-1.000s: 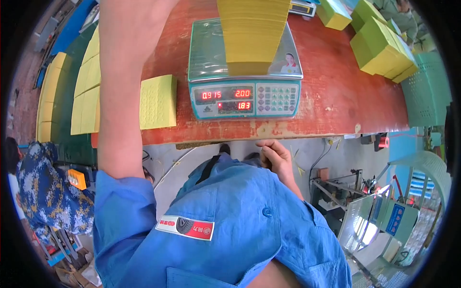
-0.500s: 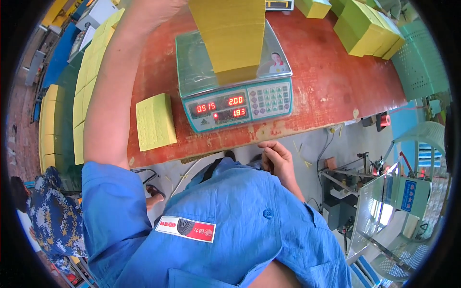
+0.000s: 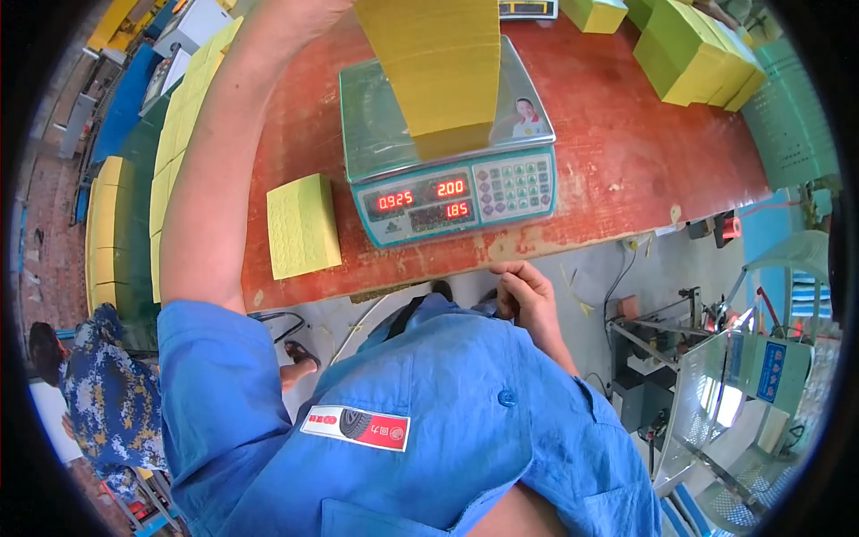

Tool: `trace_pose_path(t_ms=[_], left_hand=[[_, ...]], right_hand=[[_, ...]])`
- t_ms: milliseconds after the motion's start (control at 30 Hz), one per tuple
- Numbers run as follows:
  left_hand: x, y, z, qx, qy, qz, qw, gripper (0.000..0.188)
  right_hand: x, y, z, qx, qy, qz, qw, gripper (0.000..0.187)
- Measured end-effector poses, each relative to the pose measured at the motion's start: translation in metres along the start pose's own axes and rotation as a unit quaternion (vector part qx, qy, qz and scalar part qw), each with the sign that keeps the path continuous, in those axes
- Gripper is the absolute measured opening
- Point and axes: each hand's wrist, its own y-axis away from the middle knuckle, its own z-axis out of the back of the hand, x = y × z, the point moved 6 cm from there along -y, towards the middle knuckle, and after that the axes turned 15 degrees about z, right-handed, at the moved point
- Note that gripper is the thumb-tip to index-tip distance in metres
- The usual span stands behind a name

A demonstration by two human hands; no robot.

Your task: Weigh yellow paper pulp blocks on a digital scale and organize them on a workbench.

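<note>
The work in hand seems to be weighing: the tall stack (image 3: 438, 72) is standing on the scale (image 3: 369, 112), whose red digits are glowing. The left hand (image 3: 315, 11) is reaching past the scale's left side toward the stack's upper end, but the frame is cutting off its fingers; how open its grip is, and whether it is touching the stack, I cannot tell. The right hand (image 3: 528, 297) is hanging before the scale, by the near edge of the table (image 3: 617, 170), fingers curling loosely in; nothing is showing in its grip, though its inside is hidden.

Any move of the stack would probably be calling for an even hold, as fine lines on its matte yellow side are suggesting many thin layers. Left of the scale, a yellow block (image 3: 300, 228) is showing a pattern of small rings; farther left, yellow rows (image 3: 186, 116) are lining up. Beyond the scale to its right, squared bundles (image 3: 667, 67) are sitting. The table's red paint is wearing to pale patches.
</note>
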Motion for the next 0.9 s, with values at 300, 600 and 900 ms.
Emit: trace_pose_path(t_ms=[300,600,900], left_hand=[[0.025,-0.029,0.006,0.049,0.015,-0.059,0.997,0.021],[-0.007,0.001,0.014,-0.097,-0.020,-0.135,0.986,0.005],[-0.041,0.168,-0.009,-0.120,-0.173,-0.329,0.921,0.022]], right_hand=[[0.009,-0.006,-0.001,-0.009,0.005,0.013,1.000,0.018],[0.014,-0.018,-0.009,0.023,-0.018,-0.008,1.000,0.015],[0.122,-0.037,-0.072,0.167,-0.161,0.039,0.972,0.040]])
